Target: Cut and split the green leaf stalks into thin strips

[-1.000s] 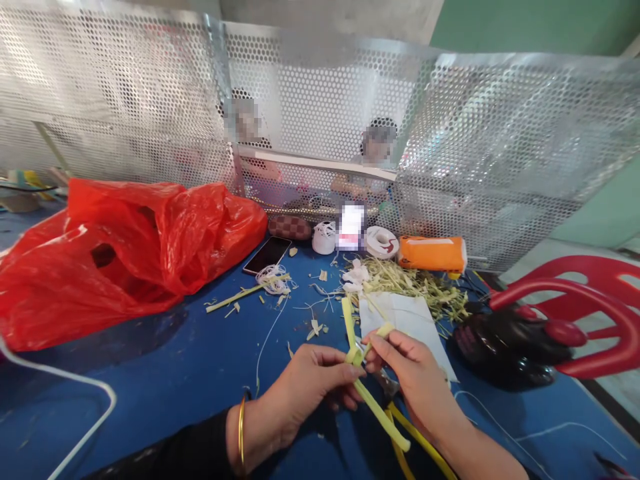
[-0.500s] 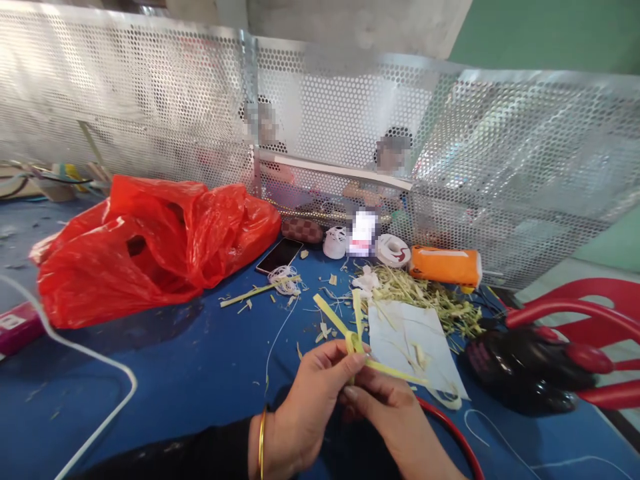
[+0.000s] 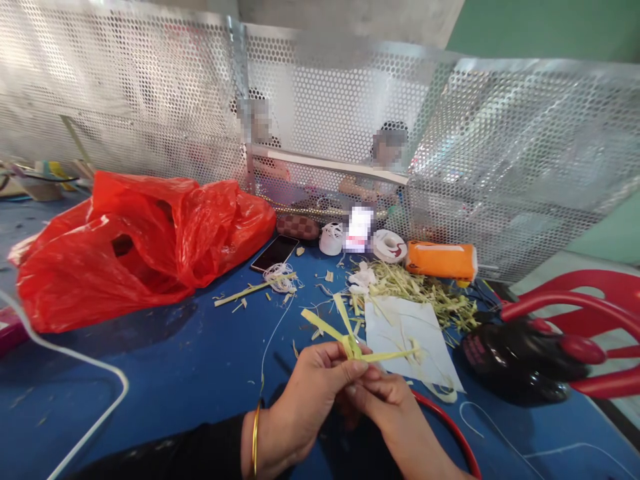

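Observation:
Both hands meet low in the middle over the blue table (image 3: 175,373). My left hand (image 3: 307,393), with a gold bangle on the wrist, pinches a knot of pale yellow-green leaf strips (image 3: 350,343). My right hand (image 3: 385,407) pinches the same strips from just below and to the right. Loose ends of the strips fan out up-left, upward and to the right above my fingertips. A thin white thread (image 3: 273,333) trails across the table just left of my hands.
A red plastic bag (image 3: 130,247) lies at left. A phone (image 3: 274,253), thread spools (image 3: 333,239), an orange pouch (image 3: 440,260), leaf scraps (image 3: 425,293) and white paper (image 3: 407,333) lie beyond my hands. A black bag (image 3: 520,360) and red chair (image 3: 590,313) sit right. Perforated metal screens stand behind, people beyond.
The long strip that hung down from my hands a second ago is now bent up into the knot. My right hand dropped below my left. The view shifted slightly.

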Demonstrator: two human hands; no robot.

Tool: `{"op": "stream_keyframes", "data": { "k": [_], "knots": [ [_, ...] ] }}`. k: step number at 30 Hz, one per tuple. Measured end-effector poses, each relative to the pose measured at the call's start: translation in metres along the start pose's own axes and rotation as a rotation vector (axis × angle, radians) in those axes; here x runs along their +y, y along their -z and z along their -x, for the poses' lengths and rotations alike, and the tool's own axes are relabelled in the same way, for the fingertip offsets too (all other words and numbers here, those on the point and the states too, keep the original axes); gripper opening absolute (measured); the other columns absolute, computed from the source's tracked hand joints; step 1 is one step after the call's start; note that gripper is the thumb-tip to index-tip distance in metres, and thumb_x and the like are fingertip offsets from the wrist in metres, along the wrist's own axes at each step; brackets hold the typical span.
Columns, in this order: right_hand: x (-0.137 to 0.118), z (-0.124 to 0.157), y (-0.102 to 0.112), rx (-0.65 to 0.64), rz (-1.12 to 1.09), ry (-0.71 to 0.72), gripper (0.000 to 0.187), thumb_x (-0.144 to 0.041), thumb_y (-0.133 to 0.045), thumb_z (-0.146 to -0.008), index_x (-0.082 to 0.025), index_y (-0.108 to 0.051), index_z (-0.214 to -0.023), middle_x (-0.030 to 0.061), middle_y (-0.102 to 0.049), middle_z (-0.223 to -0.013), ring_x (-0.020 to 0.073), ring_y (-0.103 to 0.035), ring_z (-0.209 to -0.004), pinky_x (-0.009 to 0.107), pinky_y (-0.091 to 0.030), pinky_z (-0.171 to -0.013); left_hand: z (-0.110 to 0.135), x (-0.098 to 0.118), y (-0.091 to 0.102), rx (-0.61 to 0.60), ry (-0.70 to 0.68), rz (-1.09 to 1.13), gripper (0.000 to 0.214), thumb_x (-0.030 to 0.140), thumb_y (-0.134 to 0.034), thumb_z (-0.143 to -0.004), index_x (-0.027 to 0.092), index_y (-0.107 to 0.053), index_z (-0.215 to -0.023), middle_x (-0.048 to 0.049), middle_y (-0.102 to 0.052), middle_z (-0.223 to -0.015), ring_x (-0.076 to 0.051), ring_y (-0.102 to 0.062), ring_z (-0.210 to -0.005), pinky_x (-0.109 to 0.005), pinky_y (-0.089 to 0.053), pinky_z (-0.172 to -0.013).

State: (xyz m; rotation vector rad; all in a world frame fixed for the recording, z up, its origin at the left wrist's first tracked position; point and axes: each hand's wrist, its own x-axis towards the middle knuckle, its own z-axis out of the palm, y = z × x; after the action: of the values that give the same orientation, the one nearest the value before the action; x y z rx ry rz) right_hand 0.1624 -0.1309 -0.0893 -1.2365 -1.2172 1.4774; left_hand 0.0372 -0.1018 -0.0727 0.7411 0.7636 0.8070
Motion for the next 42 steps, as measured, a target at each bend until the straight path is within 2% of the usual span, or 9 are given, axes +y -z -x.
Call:
{"op": "stream_keyframes", "data": {
  "k": [4,11,17,22,25,28,31,37,42],
  "knots": [
    [-0.003,0.000,-0.001,-0.018,0.013,-0.012,0.040,-0.050,-0.068,-0.074,-0.015,-0.069,-0.054,0.0012,-0.058,-0.052,0.0121,-0.053,-0.053,0.023,-0.044,-0.054,-0.001,-0.001,0.002,0.009,-0.008,-0.028,0.023,0.031,-0.069,-0.072,0.010,-0.065,-0.081,-0.0054,-0.066,-0.069,-0.009,-0.052,-0.043,-0.019,-0.042,-0.035],
    [-0.010,0.004,-0.002,-0.025,-0.006,-0.041,0.042,-0.051,-0.070,-0.072,-0.015,-0.069,-0.051,0.0031,-0.060,-0.053,0.0135,-0.054,-0.054,0.025,-0.045,-0.055,0.000,0.008,-0.001,0.035,0.008,-0.027,0.031,0.030,-0.070,-0.070,0.014,-0.061,-0.095,-0.0018,-0.065,-0.068,-0.010,-0.050,-0.037,-0.022,-0.044,-0.033],
    [-0.010,0.004,-0.003,0.034,-0.131,-0.075,0.039,-0.054,-0.074,-0.065,-0.015,-0.074,-0.059,0.0029,-0.060,-0.052,0.0127,-0.054,-0.050,0.024,-0.045,-0.049,0.000,0.016,0.000,-0.088,0.041,-0.058,0.029,0.025,-0.071,-0.068,0.013,-0.061,-0.092,0.0003,-0.062,-0.062,-0.008,-0.046,-0.037,-0.022,-0.043,-0.036],
    [-0.007,0.004,-0.001,-0.009,-0.137,-0.075,0.037,-0.050,-0.073,-0.069,-0.014,-0.074,-0.061,0.0026,-0.061,-0.054,0.0119,-0.054,-0.051,0.023,-0.045,-0.051,-0.001,0.017,0.004,-0.135,0.029,-0.109,0.023,0.027,-0.067,-0.073,0.011,-0.066,-0.089,-0.0012,-0.063,-0.065,-0.006,-0.043,-0.037,-0.021,-0.040,-0.038],
    [-0.007,0.005,0.000,-0.043,-0.091,-0.074,0.036,-0.049,-0.071,-0.071,-0.014,-0.074,-0.061,0.0028,-0.062,-0.055,0.0123,-0.055,-0.051,0.024,-0.046,-0.052,-0.001,0.020,0.005,-0.100,0.011,-0.161,0.020,0.026,-0.065,-0.074,0.013,-0.068,-0.088,-0.0033,-0.067,-0.073,-0.008,-0.051,-0.046,-0.021,-0.041,-0.045],
    [-0.008,0.007,-0.002,-0.078,-0.032,-0.088,0.034,-0.046,-0.070,-0.072,-0.015,-0.074,-0.061,0.0033,-0.064,-0.056,0.0120,-0.056,-0.050,0.023,-0.045,-0.052,0.000,0.027,0.006,-0.038,-0.061,-0.227,0.013,0.022,-0.065,-0.073,0.013,-0.070,-0.081,-0.0043,-0.070,-0.076,-0.013,-0.061,-0.070,-0.023,-0.046,-0.067],
    [-0.009,0.009,-0.004,-0.110,0.006,-0.115,0.032,-0.045,-0.070,-0.072,-0.015,-0.074,-0.060,0.0029,-0.063,-0.056,0.0115,-0.055,-0.049,0.022,-0.044,-0.050,-0.001,0.032,0.007,0.004,-0.118,-0.270,0.011,0.020,-0.066,-0.073,0.013,-0.070,-0.081,-0.0049,-0.071,-0.080,-0.016,-0.062,-0.084,-0.025,-0.043,-0.081],
    [-0.005,0.012,-0.005,-0.197,0.020,-0.090,0.029,-0.042,-0.067,-0.076,-0.017,-0.076,-0.064,0.0020,-0.060,-0.059,0.0119,-0.055,-0.053,0.022,-0.046,-0.052,0.001,0.030,0.007,0.013,-0.095,-0.252,0.018,0.020,-0.063,-0.076,0.014,-0.066,-0.092,-0.0058,-0.072,-0.079,-0.017,-0.063,-0.080,-0.028,-0.043,-0.082],
    [-0.007,0.011,-0.001,-0.242,0.124,-0.084,0.036,-0.047,-0.064,-0.078,-0.016,-0.073,-0.064,0.0026,-0.061,-0.061,0.0127,-0.056,-0.055,0.023,-0.045,-0.053,0.001,0.034,0.004,0.013,-0.077,-0.215,0.011,0.022,-0.066,-0.073,0.014,-0.065,-0.079,-0.0053,-0.070,-0.074,-0.016,-0.063,-0.072,-0.028,-0.045,-0.074]
  ]
}}
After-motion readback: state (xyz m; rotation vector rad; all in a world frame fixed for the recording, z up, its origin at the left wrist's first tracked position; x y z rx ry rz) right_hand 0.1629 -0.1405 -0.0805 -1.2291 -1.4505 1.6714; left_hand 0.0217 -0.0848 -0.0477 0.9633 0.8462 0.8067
